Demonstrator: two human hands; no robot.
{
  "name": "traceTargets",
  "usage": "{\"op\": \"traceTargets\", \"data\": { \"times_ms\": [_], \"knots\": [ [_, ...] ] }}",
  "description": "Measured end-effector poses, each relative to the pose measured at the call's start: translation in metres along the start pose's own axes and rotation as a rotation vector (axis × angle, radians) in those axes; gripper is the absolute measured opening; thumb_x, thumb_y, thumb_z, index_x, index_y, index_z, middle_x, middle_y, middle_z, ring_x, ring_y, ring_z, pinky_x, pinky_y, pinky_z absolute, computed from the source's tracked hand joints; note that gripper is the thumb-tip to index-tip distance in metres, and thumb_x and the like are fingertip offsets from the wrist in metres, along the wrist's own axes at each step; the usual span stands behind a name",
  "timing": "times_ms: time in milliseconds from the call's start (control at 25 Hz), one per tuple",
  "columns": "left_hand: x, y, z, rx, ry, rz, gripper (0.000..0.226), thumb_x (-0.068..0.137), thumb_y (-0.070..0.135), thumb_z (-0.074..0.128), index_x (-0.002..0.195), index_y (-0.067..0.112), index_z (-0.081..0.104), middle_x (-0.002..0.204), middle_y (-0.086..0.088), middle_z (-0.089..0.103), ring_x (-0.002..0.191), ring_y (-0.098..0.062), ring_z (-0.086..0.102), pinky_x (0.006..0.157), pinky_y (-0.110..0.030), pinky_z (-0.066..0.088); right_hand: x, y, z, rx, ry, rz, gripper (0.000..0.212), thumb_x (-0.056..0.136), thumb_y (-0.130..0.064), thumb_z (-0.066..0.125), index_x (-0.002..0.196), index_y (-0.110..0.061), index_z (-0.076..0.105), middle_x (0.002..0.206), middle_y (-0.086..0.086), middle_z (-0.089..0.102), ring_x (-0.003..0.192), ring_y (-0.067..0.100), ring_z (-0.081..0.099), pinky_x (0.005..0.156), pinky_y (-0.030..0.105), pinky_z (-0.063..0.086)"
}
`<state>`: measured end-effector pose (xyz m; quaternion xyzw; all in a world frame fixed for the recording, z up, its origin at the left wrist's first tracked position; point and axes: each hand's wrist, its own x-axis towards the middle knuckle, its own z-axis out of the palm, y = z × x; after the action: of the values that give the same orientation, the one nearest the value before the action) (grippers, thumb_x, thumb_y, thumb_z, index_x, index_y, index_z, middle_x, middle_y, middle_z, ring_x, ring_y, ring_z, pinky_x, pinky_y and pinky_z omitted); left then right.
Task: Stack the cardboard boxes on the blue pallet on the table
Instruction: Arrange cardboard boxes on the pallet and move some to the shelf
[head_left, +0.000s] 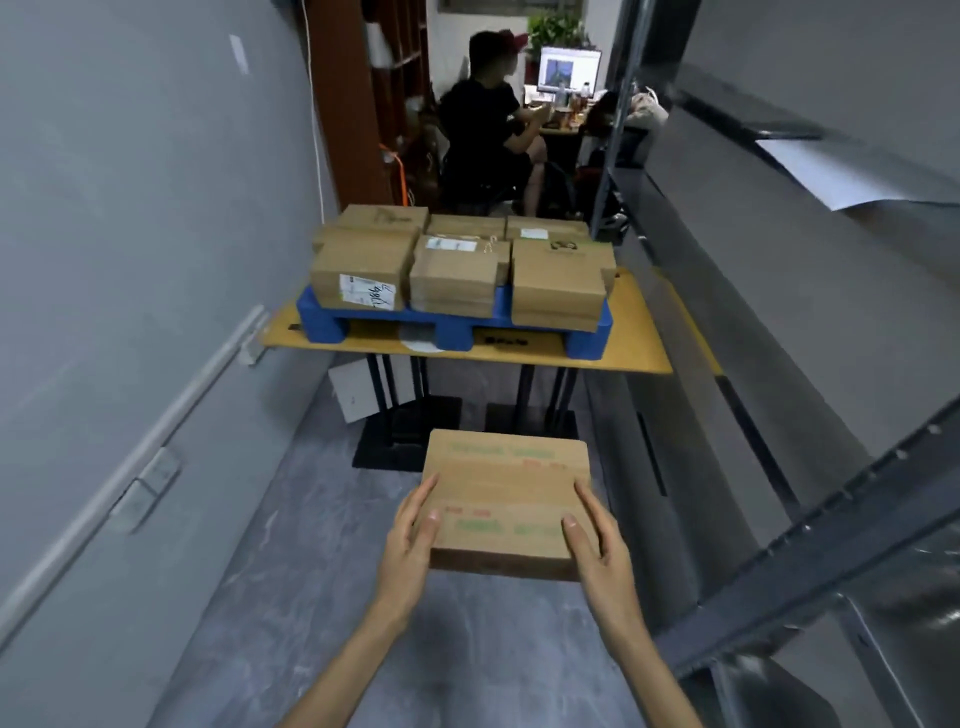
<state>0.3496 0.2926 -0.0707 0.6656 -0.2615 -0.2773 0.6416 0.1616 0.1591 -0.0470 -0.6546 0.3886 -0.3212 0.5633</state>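
Observation:
I carry a flat cardboard box (506, 499) with green and red print in front of me, above the floor. My left hand (414, 535) grips its left side with the thumb on top. My right hand (597, 540) grips the right side the same way. Ahead, a blue pallet (457, 330) sits on a yellow table (623, 358). Several cardboard boxes (457, 260) are stacked on the pallet in rows, and one at the front left bears a white label. The carried box is well short of the table.
A grey wall with a rail (156, 447) runs along the left. Metal shelving (805, 519) lines the right side of the narrow aisle. A white panel (356, 389) leans under the table. Beyond the table a person (483, 124) sits at a desk with a monitor.

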Motion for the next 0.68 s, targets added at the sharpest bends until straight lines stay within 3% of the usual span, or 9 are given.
{"op": "traceTargets", "data": {
  "times_ms": [280,440,680],
  "knots": [
    [0.078,0.011,-0.082,0.010,0.051,0.010,0.038,0.104,0.024,0.049,0.140,0.036,0.053,0.146,0.009,0.051,0.133,-0.007,0.049,0.112,-0.033,0.041,0.060,-0.019,0.103,0.091,-0.067,0.045,0.043,0.098,-0.033,0.057,0.139,-0.042,0.049,0.146,-0.018,0.047,0.135,0.005,0.043,0.114,0.043,0.038],
    [0.122,0.017,-0.102,-0.011,0.093,0.016,0.039,0.104,0.025,0.049,0.141,0.034,0.052,0.144,0.005,0.052,0.128,-0.006,0.053,0.098,-0.016,0.048,0.109,-0.028,0.136,0.104,-0.097,0.062,0.044,0.099,-0.032,0.057,0.141,-0.040,0.049,0.146,-0.013,0.047,0.132,0.005,0.047,0.111,0.040,0.042],
    [0.219,0.024,-0.116,-0.026,0.128,0.005,0.039,0.102,0.026,0.054,0.140,0.036,0.053,0.141,0.011,0.056,0.119,0.005,0.056,0.087,-0.009,0.047,0.206,-0.036,0.180,0.110,-0.082,0.047,0.045,0.098,-0.031,0.057,0.142,-0.037,0.049,0.145,-0.009,0.048,0.131,0.010,0.049,0.109,0.045,0.044]
  ]
}}
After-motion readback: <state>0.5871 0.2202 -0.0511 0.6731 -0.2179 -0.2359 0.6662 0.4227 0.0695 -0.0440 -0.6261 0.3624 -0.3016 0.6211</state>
